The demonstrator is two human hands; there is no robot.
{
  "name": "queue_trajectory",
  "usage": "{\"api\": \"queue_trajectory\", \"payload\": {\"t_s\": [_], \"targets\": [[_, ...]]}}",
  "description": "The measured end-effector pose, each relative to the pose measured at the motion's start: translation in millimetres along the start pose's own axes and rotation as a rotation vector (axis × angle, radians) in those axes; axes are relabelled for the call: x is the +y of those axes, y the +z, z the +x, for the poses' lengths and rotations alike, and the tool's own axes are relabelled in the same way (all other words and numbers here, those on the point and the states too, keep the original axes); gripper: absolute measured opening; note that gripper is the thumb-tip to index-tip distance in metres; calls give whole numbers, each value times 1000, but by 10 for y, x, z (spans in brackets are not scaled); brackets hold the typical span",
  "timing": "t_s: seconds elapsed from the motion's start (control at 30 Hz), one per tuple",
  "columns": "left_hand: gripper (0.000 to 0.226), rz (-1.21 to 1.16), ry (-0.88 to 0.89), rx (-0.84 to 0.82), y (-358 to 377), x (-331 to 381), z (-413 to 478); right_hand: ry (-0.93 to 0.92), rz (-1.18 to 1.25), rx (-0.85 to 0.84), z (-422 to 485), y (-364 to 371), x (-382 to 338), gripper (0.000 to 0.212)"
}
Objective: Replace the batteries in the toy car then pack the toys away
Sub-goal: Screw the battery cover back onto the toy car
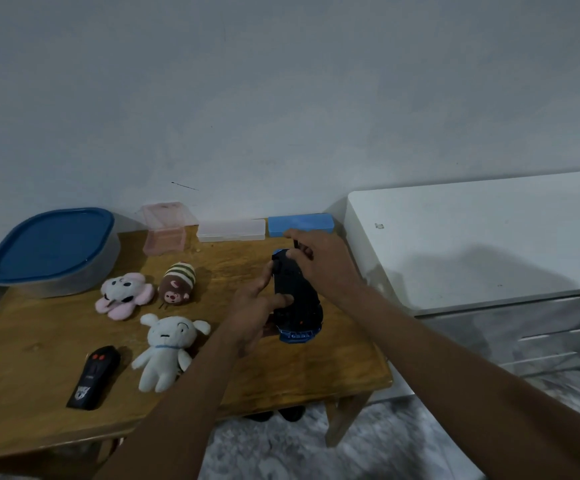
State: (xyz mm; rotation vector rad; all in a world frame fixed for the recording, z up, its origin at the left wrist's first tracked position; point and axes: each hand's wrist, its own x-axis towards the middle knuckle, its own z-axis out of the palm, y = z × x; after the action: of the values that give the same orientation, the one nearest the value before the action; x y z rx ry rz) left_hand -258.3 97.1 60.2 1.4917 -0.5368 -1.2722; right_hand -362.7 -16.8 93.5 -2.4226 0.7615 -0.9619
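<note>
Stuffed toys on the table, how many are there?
3: a pink and white one beside the blue-lidded tub, a brown striped one next to it, and a white one nearer the front, by the black remote. None looks hidden.

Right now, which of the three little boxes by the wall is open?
The pink box, leftmost in the row: its lid stands up, while the clear box and the blue box lie shut.
</note>
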Motion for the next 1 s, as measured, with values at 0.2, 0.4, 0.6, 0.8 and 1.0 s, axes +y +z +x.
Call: {"api": "queue_trajectory", "payload": {"t_s": [0.2,0.4,0.6,0.8,1.0], "targets": [[77,-53,-13,-2,44,-52,-42,122,76,24,-35,16,-9,37],[91,-113,-31,18,-31,-126,-43,268,182,113,-1,-65,29,40],[31,-303,-144,24,-35,-241,-122,368,304,167,-16,-111,79,37],[39,-626,-112,-41,-44,-318,-88,385,342,153,-58,-104,92,36],[64,-679,-120,-124,-82,-306,-35,420,359,162,-67,-126,108,36]]}}
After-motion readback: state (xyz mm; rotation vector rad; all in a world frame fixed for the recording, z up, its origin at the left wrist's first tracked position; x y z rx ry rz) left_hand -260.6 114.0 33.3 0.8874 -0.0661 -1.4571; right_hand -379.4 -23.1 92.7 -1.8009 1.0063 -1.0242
